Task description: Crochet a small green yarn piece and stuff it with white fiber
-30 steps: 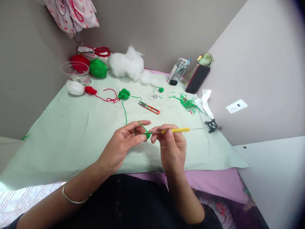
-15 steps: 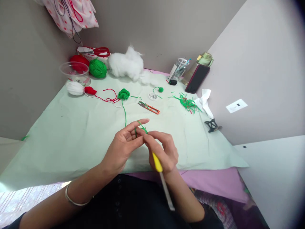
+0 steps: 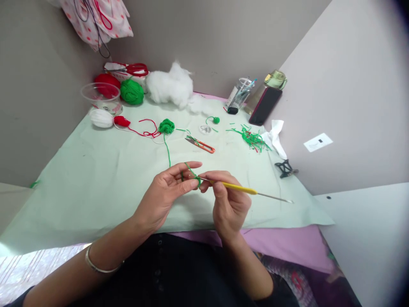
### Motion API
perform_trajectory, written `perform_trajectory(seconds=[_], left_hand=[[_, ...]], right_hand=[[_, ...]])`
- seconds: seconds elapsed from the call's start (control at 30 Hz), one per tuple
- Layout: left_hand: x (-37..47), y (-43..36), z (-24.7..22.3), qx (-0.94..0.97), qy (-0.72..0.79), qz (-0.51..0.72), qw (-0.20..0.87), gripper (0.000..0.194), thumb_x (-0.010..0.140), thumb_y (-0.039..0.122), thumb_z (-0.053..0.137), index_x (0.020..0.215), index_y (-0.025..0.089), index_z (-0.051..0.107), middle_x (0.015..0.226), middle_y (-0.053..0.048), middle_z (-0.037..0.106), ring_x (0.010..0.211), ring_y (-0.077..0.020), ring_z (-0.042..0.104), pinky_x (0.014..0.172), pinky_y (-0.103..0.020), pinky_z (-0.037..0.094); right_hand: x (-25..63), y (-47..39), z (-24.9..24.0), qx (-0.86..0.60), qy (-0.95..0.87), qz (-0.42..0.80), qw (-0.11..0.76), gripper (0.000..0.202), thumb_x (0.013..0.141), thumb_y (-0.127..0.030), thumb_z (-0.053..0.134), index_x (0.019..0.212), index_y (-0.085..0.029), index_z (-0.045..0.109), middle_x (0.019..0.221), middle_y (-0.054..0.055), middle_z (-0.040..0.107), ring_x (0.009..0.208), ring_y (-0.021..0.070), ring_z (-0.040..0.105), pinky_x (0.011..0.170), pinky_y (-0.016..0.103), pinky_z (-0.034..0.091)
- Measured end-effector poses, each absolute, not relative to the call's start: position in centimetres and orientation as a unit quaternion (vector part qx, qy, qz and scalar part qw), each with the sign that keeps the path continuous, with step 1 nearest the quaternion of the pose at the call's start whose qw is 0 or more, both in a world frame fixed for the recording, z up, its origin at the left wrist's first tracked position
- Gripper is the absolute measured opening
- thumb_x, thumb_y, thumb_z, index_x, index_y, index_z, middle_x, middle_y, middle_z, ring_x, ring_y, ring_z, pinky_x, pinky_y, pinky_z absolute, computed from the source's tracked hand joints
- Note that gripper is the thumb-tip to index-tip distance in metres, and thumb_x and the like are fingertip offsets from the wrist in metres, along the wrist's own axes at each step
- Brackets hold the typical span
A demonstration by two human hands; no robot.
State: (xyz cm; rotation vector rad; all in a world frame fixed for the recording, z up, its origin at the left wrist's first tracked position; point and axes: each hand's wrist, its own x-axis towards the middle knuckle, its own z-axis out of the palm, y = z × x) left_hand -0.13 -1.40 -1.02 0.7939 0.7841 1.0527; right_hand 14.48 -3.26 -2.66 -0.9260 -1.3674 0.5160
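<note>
My left hand (image 3: 166, 192) pinches a small green yarn piece (image 3: 198, 181) between thumb and fingers, with a green strand looped over its raised index finger. My right hand (image 3: 231, 204) grips the yellow handle of a crochet hook (image 3: 239, 186). The hook's working tip points left and meets the green yarn by my left fingertips; its other metal end sticks out to the right. From my left hand the strand runs up to a green yarn bundle (image 3: 166, 126) on the cloth.
Orange thread snips (image 3: 204, 146) lie beyond my hands. Green yarn scraps (image 3: 254, 140), a black clip (image 3: 285, 169) and a phone (image 3: 265, 106) are at right. White stuffing (image 3: 169, 85), a green ball (image 3: 132, 91) and a clear tub (image 3: 102, 100) stand at the back.
The crochet hook has swung from pointing down toward my body to lying nearly level, pointing right. My right hand has turned and shifted slightly right; my left hand has barely moved.
</note>
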Motion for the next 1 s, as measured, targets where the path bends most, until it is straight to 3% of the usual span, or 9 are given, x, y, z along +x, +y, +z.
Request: perform_trajectory(seconds=[0.23, 0.4, 0.47, 0.63, 0.83, 1.0], left_hand=[[0.1, -0.9, -1.2, 0.243, 0.307, 0.439, 0.809, 0.031, 0.080, 0.025, 0.088, 0.111, 0.019, 0.085, 0.091, -0.003, 0.072, 0.084, -0.0118, 0.063, 0.086, -0.023, 0.053], [-0.3, -0.5, -1.2, 0.242, 0.305, 0.461, 0.798, 0.023, 0.080, 0.022, 0.087, 0.103, 0.019, 0.086, 0.089, -0.001, 0.070, 0.081, -0.0111, 0.062, 0.083, -0.023, 0.053], [-0.3, -0.7, -1.1, 0.288, 0.318, 0.469, 0.772, 0.025, 0.081, 0.022, 0.087, 0.106, 0.022, 0.086, 0.090, -0.001, 0.072, 0.086, -0.0128, 0.064, 0.088, -0.025, 0.051], [-0.1, -1.3, -1.1, 0.356, 0.349, 0.473, 0.726, 0.037, 0.081, 0.026, 0.088, 0.118, 0.028, 0.082, 0.094, -0.001, 0.069, 0.098, -0.0177, 0.063, 0.098, -0.032, 0.048], [-0.5, -1.2, -1.0, 0.383, 0.359, 0.461, 0.715, 0.033, 0.085, 0.030, 0.084, 0.118, 0.031, 0.083, 0.091, 0.001, 0.060, 0.091, -0.0150, 0.060, 0.092, -0.031, 0.048], [-0.9, -1.2, -1.0, 0.400, 0.362, 0.457, 0.707, 0.029, 0.085, 0.030, 0.084, 0.114, 0.031, 0.084, 0.092, 0.000, 0.062, 0.094, -0.0159, 0.060, 0.089, -0.029, 0.048]], right_hand=[[14.8, -3.6, -3.8, -0.408, -0.698, 0.021, 0.588, 0.033, 0.096, -0.011, 0.066, 0.120, -0.031, 0.076, 0.109, 0.005, 0.075, 0.095, 0.0185, 0.074, 0.077, 0.035, 0.065], [15.3, -3.1, -2.7, -0.406, -0.550, 0.263, 0.681, 0.020, 0.103, -0.021, 0.058, 0.104, -0.026, 0.077, 0.089, 0.002, 0.072, 0.068, 0.0140, 0.068, 0.062, 0.031, 0.059], [15.2, -2.9, -2.4, -0.380, -0.540, 0.318, 0.680, 0.017, 0.102, -0.025, 0.061, 0.101, -0.026, 0.078, 0.089, 0.002, 0.073, 0.068, 0.0136, 0.067, 0.063, 0.031, 0.058], [14.9, -2.9, -2.5, -0.391, -0.543, 0.326, 0.668, 0.015, 0.100, -0.026, 0.066, 0.101, -0.026, 0.080, 0.094, 0.003, 0.078, 0.074, 0.0140, 0.069, 0.069, 0.031, 0.059], [15.7, -2.6, -2.8, -0.343, -0.473, 0.454, 0.673, 0.018, 0.104, -0.032, 0.060, 0.102, -0.026, 0.076, 0.092, 0.001, 0.079, 0.071, 0.0113, 0.070, 0.067, 0.027, 0.058], [15.8, -3.0, -2.4, -0.347, -0.510, 0.419, 0.667, 0.019, 0.107, -0.031, 0.054, 0.103, -0.026, 0.072, 0.094, 0.001, 0.081, 0.071, 0.0124, 0.073, 0.068, 0.028, 0.062]])
